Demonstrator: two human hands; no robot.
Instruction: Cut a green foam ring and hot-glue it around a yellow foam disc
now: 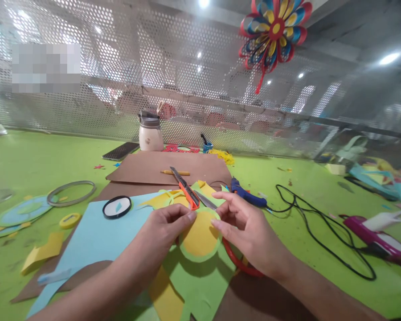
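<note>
A yellow paper disc with a light green rim [201, 236] is between my hands, above the paper sheets. My left hand [169, 227] pinches its upper left edge between thumb and fingers. My right hand [243, 227] has its thumb on the right edge and the index finger raised; its other fingers are partly hidden. Beneath the right hand lies a pair of scissors with red handles [237, 261], the blades pointing away. An orange utility knife [189, 191] rests just beyond the disc. Green paper [200, 285] and yellow paper [165, 294] lie underneath.
Brown board [173, 162] and blue paper [120, 240] cover the middle. A blue glue gun [249, 195] trails a black cord [307, 218] rightward, near a magenta tool [377, 236]. Leftward are a black ring [116, 207] and a grey hoop [71, 193]. A jar [150, 136] stands behind.
</note>
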